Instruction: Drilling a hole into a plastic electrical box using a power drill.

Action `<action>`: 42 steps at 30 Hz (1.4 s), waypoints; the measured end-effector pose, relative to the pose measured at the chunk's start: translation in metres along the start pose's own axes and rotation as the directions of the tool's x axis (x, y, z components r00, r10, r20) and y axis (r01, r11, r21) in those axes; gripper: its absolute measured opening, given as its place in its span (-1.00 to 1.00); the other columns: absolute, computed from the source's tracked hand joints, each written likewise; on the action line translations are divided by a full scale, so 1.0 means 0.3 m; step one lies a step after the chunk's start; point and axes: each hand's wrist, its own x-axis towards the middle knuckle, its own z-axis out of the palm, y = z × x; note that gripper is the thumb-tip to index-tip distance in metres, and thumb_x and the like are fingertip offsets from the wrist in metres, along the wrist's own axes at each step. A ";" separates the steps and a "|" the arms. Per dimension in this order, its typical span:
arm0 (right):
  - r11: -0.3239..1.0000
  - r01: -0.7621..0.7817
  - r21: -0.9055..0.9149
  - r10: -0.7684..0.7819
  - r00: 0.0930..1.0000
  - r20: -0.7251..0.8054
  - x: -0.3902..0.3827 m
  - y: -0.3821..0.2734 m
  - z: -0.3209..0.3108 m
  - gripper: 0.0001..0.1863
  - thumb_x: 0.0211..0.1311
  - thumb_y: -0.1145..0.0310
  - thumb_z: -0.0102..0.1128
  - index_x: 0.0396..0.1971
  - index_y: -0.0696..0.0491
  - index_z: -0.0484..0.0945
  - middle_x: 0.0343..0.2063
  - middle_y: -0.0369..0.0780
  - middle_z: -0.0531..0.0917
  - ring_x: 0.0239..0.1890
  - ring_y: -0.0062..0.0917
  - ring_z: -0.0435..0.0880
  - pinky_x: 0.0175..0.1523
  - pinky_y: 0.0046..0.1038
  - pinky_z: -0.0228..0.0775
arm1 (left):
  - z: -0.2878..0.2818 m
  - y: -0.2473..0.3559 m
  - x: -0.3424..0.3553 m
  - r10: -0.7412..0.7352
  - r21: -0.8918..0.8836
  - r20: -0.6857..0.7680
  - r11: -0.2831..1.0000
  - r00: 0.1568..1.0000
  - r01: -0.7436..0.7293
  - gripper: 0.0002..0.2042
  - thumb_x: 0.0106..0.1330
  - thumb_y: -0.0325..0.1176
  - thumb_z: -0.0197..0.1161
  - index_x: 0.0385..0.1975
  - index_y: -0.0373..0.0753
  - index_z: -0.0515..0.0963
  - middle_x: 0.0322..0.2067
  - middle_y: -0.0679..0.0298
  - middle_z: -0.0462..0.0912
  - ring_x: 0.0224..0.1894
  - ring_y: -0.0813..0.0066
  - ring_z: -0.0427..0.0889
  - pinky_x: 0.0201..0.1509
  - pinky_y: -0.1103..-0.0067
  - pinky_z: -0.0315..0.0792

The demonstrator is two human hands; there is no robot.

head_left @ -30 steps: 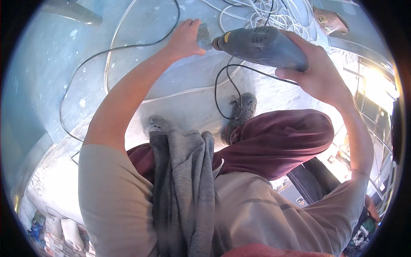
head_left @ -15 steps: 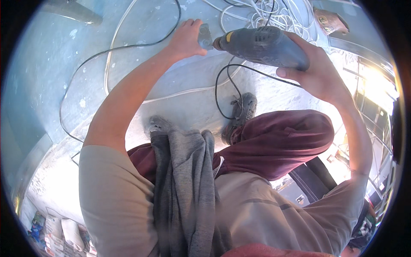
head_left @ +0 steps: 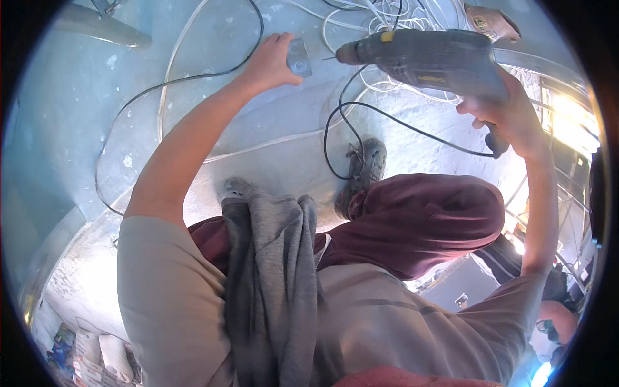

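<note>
My right hand (head_left: pixel 509 113) is wrapped round the handle of a dark power drill (head_left: pixel 432 61) with a small yellow mark near its chuck. A thin drill bit (head_left: pixel 329 59) sticks out to the left, pointing at my left hand. Between the fingers of my left hand (head_left: pixel 274 62) is a small grey box-like piece (head_left: pixel 298 58), whose exact kind I cannot make out. Bit and piece stand apart with a short gap. From the drill's handle a black power cord (head_left: pixel 412 126) loops leftward.
A tangle of white cable (head_left: pixel 412 13) lies at the top beside a brown bag (head_left: pixel 493 24). More cord crosses the blue-grey, paint-spotted surface. My shoe (head_left: pixel 367 168) rests beneath the cord. Grey cloth (head_left: pixel 271 258) hangs over my lap. A dark pipe (head_left: pixel 103 27) is at upper left.
The drill has moved right and back from the grey piece, turning so its bit and handle show. My left hand has shifted slightly left with the piece.
</note>
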 end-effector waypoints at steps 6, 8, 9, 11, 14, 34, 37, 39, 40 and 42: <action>0.809 0.145 0.570 -0.080 0.987 -0.137 -0.069 0.327 -0.014 -0.38 0.32 0.20 0.40 0.23 0.28 0.49 0.08 -0.03 0.69 0.20 -0.23 0.67 0.23 -0.21 0.60 | -0.002 -0.038 -0.054 0.098 0.042 -0.028 0.994 0.995 -0.096 -0.12 -0.21 -0.12 0.63 0.21 -0.31 0.44 0.09 -0.03 0.57 0.17 -0.01 0.55 0.26 0.28 0.48; 0.700 0.178 0.691 -0.085 0.982 -0.167 -0.042 0.414 0.061 -0.33 0.40 0.19 0.27 0.32 0.34 0.35 0.17 0.05 0.61 0.29 -0.14 0.57 0.31 -0.05 0.51 | -0.056 -0.019 -0.108 0.062 0.012 0.030 0.998 0.998 -0.063 -0.10 -0.22 -0.11 0.68 0.21 -0.33 0.44 0.08 -0.05 0.58 0.13 0.03 0.59 0.24 0.32 0.48; 0.625 0.209 0.752 -0.102 0.977 -0.187 -0.015 0.453 0.096 -0.31 0.41 0.17 0.28 0.34 0.33 0.33 0.19 0.05 0.59 0.29 -0.12 0.57 0.31 -0.04 0.52 | -0.102 0.007 -0.144 0.003 0.002 0.101 1.000 0.995 -0.003 -0.08 -0.22 -0.11 0.69 0.22 -0.34 0.44 0.08 -0.04 0.58 0.13 0.07 0.59 0.25 0.35 0.46; 0.514 0.235 0.825 -0.138 0.972 -0.190 0.021 0.507 0.143 -0.24 0.40 0.10 0.31 0.38 0.30 0.29 0.23 0.03 0.55 0.30 -0.10 0.55 0.28 -0.03 0.54 | -0.170 0.058 -0.197 -0.039 -0.023 0.160 0.999 0.986 0.043 -0.07 -0.23 -0.10 0.70 0.23 -0.32 0.45 0.08 -0.02 0.59 0.16 0.09 0.58 0.28 0.34 0.45; 0.369 0.248 0.896 -0.212 0.961 -0.179 0.079 0.575 0.204 -0.13 0.32 0.01 0.41 0.41 0.23 0.26 0.26 0.01 0.54 0.30 -0.13 0.55 0.27 -0.03 0.55 | -0.238 0.171 -0.229 -0.091 -0.116 0.239 0.986 0.967 0.121 -0.06 -0.22 -0.10 0.71 0.26 -0.32 0.44 0.10 0.02 0.60 0.20 0.15 0.57 0.32 0.34 0.43; 0.151 -0.132 0.980 -0.432 0.882 0.186 0.309 0.572 0.469 -0.44 0.50 0.20 0.22 0.33 0.21 0.38 0.20 -0.05 0.60 0.22 -0.20 0.64 0.24 -0.02 0.60 | 0.229 0.664 -0.175 -0.230 -0.943 -0.147 -0.261 0.962 -0.206 -0.16 0.12 -0.46 0.27 0.50 -0.22 0.15 0.31 0.16 0.45 0.36 0.21 0.45 0.48 0.26 0.29; 0.262 -0.162 0.952 -0.416 0.871 0.262 0.307 0.526 0.458 -0.49 0.51 0.23 0.20 0.29 0.21 0.41 0.15 -0.06 0.62 0.19 -0.18 0.66 0.23 0.00 0.62 | 0.209 0.679 -0.188 -0.233 -0.925 -0.212 -0.266 0.949 -0.272 -0.13 0.08 -0.41 0.32 0.50 -0.22 0.14 0.29 0.15 0.47 0.36 0.22 0.45 0.48 0.27 0.28; 0.309 -0.179 0.934 -0.397 0.868 0.298 0.310 0.490 0.454 -0.50 0.50 0.25 0.21 0.28 0.22 0.41 0.14 -0.05 0.63 0.15 -0.20 0.68 0.21 -0.03 0.64 | 0.194 0.658 -0.202 -0.228 -0.934 -0.242 -0.211 0.943 -0.290 -0.18 0.11 -0.32 0.33 0.45 -0.25 0.21 0.27 0.16 0.51 0.33 0.21 0.48 0.49 0.26 0.28; 0.321 -0.204 0.925 -0.391 0.861 0.326 0.313 0.473 0.452 -0.50 0.49 0.25 0.22 0.28 0.23 0.42 0.11 -0.05 0.65 0.12 -0.21 0.69 0.20 -0.04 0.65 | 0.187 0.644 -0.206 -0.221 -0.940 -0.267 -0.155 0.938 -0.304 -0.23 0.14 -0.24 0.34 0.41 -0.28 0.28 0.25 0.18 0.54 0.31 0.21 0.52 0.50 0.26 0.27; 0.338 -0.222 0.915 -0.381 0.856 0.348 0.324 0.448 0.436 -0.49 0.49 0.25 0.24 0.27 0.23 0.42 0.08 -0.05 0.66 0.10 -0.23 0.71 0.20 -0.05 0.65 | 0.170 0.615 -0.199 -0.209 -0.937 -0.283 -0.148 0.936 -0.316 -0.24 0.15 -0.26 0.33 0.41 -0.28 0.28 0.27 0.17 0.53 0.32 0.22 0.51 0.51 0.27 0.25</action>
